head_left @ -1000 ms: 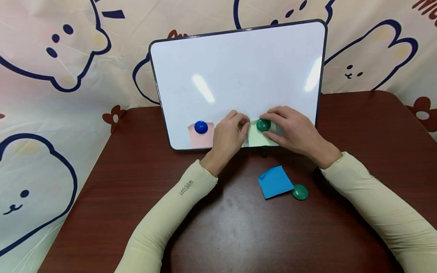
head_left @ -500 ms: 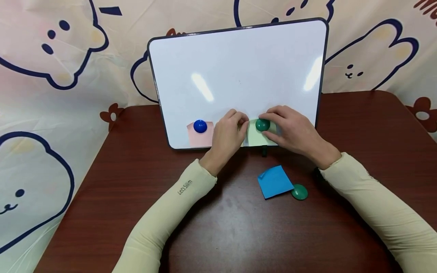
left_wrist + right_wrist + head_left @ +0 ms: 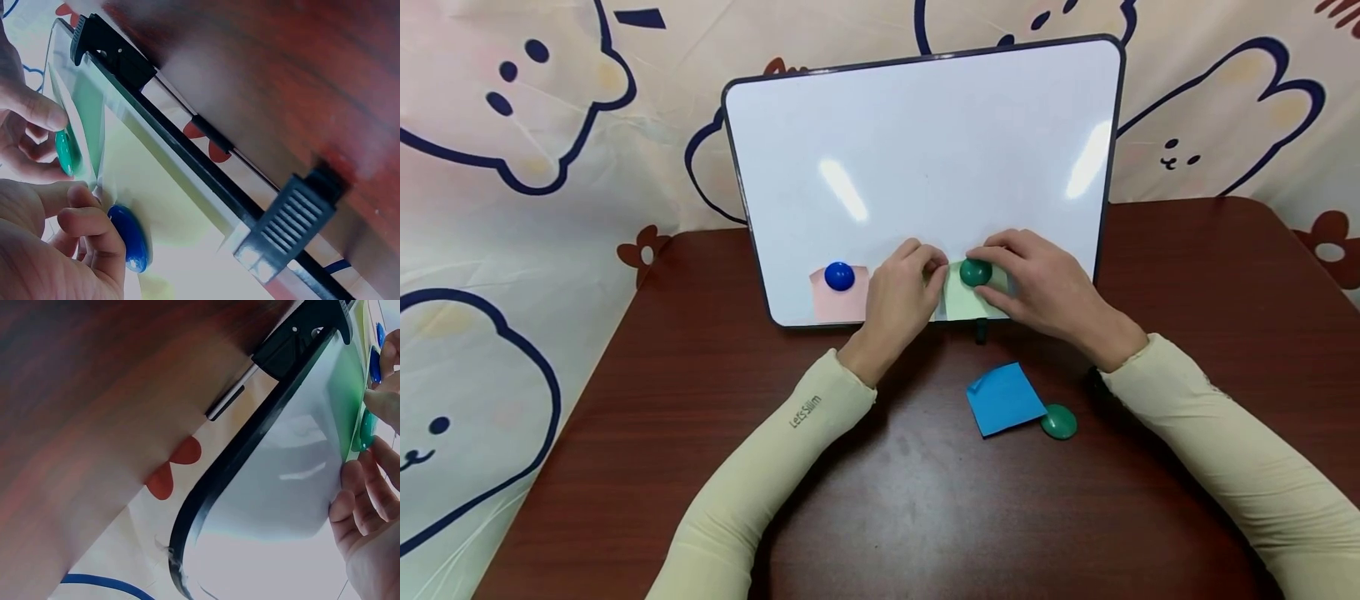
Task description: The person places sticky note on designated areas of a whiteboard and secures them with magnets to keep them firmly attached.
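Observation:
My right hand (image 3: 1045, 279) pinches a round green magnet (image 3: 976, 272) between thumb and fingertips, against the upper part of a light green sticky note (image 3: 966, 308). The note lies low on the whiteboard (image 3: 925, 150). At the note's upper left corner, my left hand (image 3: 901, 292) has thumb and forefinger together, pinching the corner. In the left wrist view a blue magnet (image 3: 129, 240) sits on a yellow note (image 3: 169, 181) beside the left fingers; the left hand hides it in the head view. Further left, another blue magnet (image 3: 839, 276) holds a pink note (image 3: 835, 311).
A blue sticky note (image 3: 1006, 400) lies on the brown table (image 3: 880, 500), its corner touching a loose green magnet (image 3: 1059, 422). Black clip feet (image 3: 290, 219) hold the whiteboard's lower edge. A cartoon-print cloth (image 3: 647, 108) hangs behind.
Both hands keep their places at the green note and magnet. The head view has shifted slightly; nothing else visibly moves.

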{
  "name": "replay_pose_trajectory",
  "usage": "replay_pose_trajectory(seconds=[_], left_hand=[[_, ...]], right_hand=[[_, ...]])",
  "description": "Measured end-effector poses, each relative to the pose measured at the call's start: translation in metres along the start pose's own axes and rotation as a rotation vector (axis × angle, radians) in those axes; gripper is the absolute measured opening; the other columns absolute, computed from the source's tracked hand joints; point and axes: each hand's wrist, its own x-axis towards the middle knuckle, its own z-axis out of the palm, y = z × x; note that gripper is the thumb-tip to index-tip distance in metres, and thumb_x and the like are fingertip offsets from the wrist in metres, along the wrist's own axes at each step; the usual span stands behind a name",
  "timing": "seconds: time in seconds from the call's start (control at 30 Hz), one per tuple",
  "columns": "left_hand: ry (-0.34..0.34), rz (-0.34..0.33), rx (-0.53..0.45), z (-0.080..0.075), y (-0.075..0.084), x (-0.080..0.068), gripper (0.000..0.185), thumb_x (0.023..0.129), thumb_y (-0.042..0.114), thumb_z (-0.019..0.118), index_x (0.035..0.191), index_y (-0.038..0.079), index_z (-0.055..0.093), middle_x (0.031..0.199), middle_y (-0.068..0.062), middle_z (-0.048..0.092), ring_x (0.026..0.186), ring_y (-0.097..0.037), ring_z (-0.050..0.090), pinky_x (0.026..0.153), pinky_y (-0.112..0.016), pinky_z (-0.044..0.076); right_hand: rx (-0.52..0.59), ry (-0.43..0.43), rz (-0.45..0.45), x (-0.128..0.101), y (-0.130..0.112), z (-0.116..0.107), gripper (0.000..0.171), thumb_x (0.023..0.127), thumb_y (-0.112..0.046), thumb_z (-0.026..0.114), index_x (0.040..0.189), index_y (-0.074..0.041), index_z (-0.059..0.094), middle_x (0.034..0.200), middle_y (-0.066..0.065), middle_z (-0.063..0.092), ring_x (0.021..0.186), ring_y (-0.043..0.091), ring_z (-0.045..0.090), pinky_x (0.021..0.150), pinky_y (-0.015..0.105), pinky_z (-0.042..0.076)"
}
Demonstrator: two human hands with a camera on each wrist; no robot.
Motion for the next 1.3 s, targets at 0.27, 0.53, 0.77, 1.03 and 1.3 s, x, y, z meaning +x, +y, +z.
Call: replay_pose_trajectory(seconds=[0.27, 0.53, 0.77, 1.03, 1.3], left_hand=[[-0.008, -0.004, -0.001, -0.002, 0.001, 0.001, 0.013, 0.097, 0.02, 0.066, 0.101, 0.009, 0.073, 0.095, -0.006, 0.066, 0.085, -0.017, 0.066, 0.075, -0.029, 0.056], [-0.005, -0.01, 0.008, -0.002, 0.001, 0.0, 0.013, 0.096, 0.02, 0.066, 0.101, 0.009, 0.073, 0.095, -0.005, 0.066, 0.085, -0.017, 0.066, 0.075, -0.029, 0.056], [-0.003, -0.011, 0.003, -0.002, 0.0, 0.0, 0.013, 0.096, 0.02, 0.066, 0.101, 0.009, 0.073, 0.095, -0.005, 0.066, 0.084, -0.017, 0.066, 0.075, -0.029, 0.055], [0.001, -0.005, -0.007, -0.001, -0.001, -0.001, 0.013, 0.096, 0.019, 0.066, 0.101, 0.009, 0.073, 0.094, -0.005, 0.066, 0.084, -0.017, 0.065, 0.075, -0.028, 0.055], [0.019, 0.032, 0.027, 0.0, -0.001, -0.001, 0.013, 0.098, 0.019, 0.064, 0.1, 0.01, 0.073, 0.096, -0.005, 0.066, 0.082, -0.016, 0.066, 0.072, -0.028, 0.055]], right_hand=[[-0.007, -0.002, 0.008, 0.001, -0.001, -0.001, 0.049, 0.084, -0.025, 0.081, 0.126, -0.01, 0.064, 0.121, 0.012, 0.061, 0.109, 0.028, 0.06, 0.09, 0.045, 0.056], [-0.033, -0.006, 0.005, 0.002, -0.002, 0.0, 0.046, 0.084, -0.023, 0.08, 0.126, -0.009, 0.065, 0.12, 0.013, 0.062, 0.107, 0.028, 0.061, 0.088, 0.045, 0.056], [-0.045, -0.005, 0.009, 0.002, -0.003, 0.001, 0.047, 0.084, -0.023, 0.08, 0.126, -0.01, 0.065, 0.12, 0.013, 0.062, 0.107, 0.029, 0.061, 0.089, 0.045, 0.056], [-0.039, 0.003, 0.01, -0.003, -0.007, 0.0, 0.05, 0.084, -0.025, 0.081, 0.129, -0.011, 0.064, 0.121, 0.013, 0.062, 0.105, 0.029, 0.063, 0.087, 0.046, 0.057], [-0.023, -0.006, 0.012, -0.013, -0.01, -0.002, 0.047, 0.084, -0.025, 0.08, 0.126, -0.013, 0.066, 0.12, 0.012, 0.063, 0.104, 0.029, 0.063, 0.085, 0.046, 0.057]])
